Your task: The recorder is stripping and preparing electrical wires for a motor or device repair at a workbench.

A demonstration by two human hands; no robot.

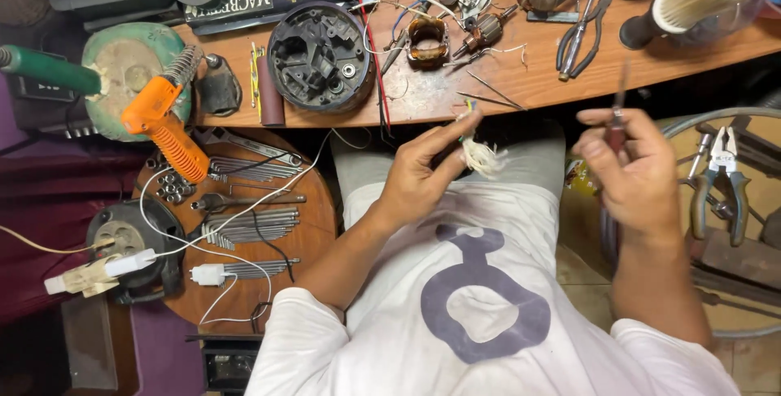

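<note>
Head view: my left hand [419, 172] pinches a white frayed wire bundle [485, 156] below the workbench [423, 103] edge; right hand [630, 172] grips a thin red-handled tool [617, 123] beside it.

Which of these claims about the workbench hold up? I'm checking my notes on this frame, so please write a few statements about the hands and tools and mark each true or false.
1. The left hand pinches a small bundle of whitish frayed wires. True.
2. The right hand holds a pair of pliers. False: it holds a thin dark red-handled tool; the grey-handled pliers lie untouched beside it.
3. The orange soldering gun rests to the left of the round black plastic housing. True.
4. The copper-wound motor armature lies on the round wooden stool. False: it lies on the wooden workbench.
5. The bristle brush lies at the bench's far right. True.
</note>
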